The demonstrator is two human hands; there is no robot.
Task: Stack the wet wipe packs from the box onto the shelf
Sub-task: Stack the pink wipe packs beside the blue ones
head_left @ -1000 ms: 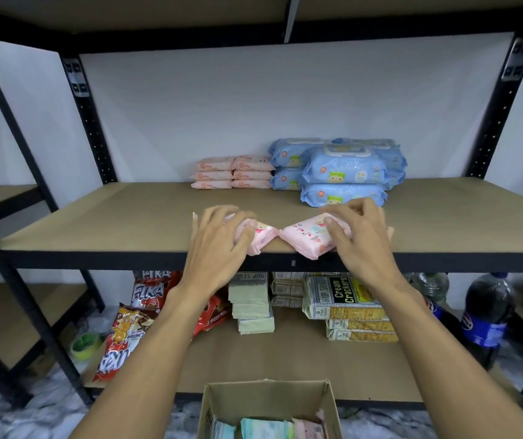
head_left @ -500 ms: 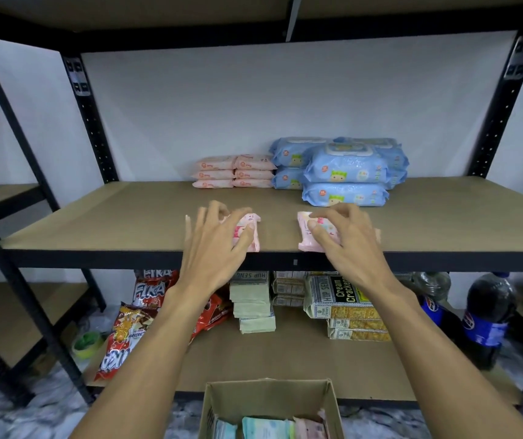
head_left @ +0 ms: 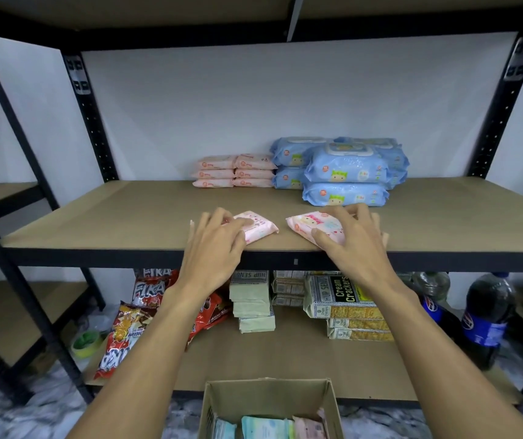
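Both arms stretch forward, palms down: left hand (head_left: 214,248) grips left pack (head_left: 260,229), right hand (head_left: 352,245) grips right pack (head_left: 307,224).

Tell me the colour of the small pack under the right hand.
The pack under the right hand is pale pink with cartoon print; head view.

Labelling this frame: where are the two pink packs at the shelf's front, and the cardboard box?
left pink pack (head_left: 261,229): head view, right end.
right pink pack (head_left: 304,224): head view, left half.
cardboard box (head_left: 266,396): head view, inner far wall.

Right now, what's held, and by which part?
Left hand: left small pink plastic wipe pack, its left end. Right hand: right pink pack, its right end.
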